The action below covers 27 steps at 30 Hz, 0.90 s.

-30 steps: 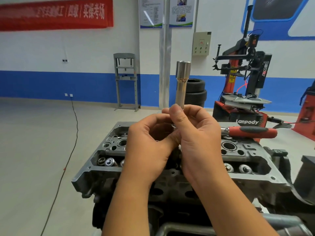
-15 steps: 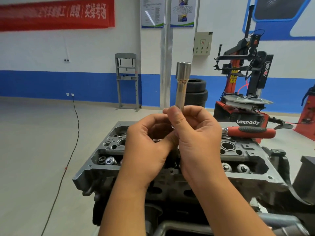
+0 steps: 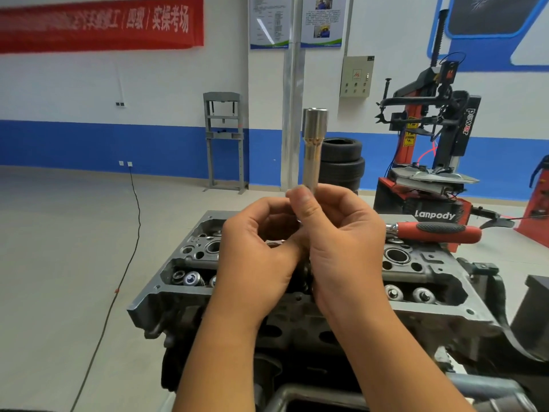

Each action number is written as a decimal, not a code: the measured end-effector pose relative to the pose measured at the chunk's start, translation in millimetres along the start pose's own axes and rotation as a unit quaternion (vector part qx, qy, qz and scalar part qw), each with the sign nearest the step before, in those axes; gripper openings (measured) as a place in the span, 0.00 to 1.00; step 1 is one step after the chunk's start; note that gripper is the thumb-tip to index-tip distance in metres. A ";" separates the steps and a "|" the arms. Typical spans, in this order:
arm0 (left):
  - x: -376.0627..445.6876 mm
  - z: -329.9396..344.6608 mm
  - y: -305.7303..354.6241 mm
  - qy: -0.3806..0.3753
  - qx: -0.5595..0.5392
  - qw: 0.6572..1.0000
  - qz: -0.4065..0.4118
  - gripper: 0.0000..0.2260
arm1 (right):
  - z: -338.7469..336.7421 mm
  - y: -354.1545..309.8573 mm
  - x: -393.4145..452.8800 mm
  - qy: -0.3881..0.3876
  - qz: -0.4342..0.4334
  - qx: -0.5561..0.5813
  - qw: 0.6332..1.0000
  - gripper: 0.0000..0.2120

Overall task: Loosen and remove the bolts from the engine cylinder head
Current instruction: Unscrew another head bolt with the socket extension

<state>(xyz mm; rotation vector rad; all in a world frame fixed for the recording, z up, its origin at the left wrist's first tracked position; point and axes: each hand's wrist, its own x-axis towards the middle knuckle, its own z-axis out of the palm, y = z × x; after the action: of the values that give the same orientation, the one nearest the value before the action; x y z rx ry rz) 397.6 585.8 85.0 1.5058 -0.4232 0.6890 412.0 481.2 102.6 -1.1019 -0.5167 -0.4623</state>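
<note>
The likeliest slip is a drop: the long socket (image 3: 312,147) is gripped only at its lower end, so a loosened pinch could send it, or whatever is being worked out of it, down into the open wells of the cylinder head (image 3: 421,272). The right hand (image 3: 341,242) curls round the socket's base, which stands upright at 12 o'clock from the fingers. The left hand (image 3: 255,257) is curled at its 9 o'clock; it may be pinching a bolt, but that is hidden. The ratchet (image 3: 436,231) lies at 3 o'clock.
</note>
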 end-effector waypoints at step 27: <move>0.0 -1.2 -2.5 0.016 0.004 1.000 -0.025 0.11 | 0.1 0.5 1.8 0.009 0.032 0.007 0.999 0.15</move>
<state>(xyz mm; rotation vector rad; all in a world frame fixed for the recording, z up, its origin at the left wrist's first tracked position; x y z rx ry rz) 399.0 587.1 83.1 1.5061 -0.3574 0.6744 413.7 481.3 103.3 -1.0980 -0.4665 -0.4111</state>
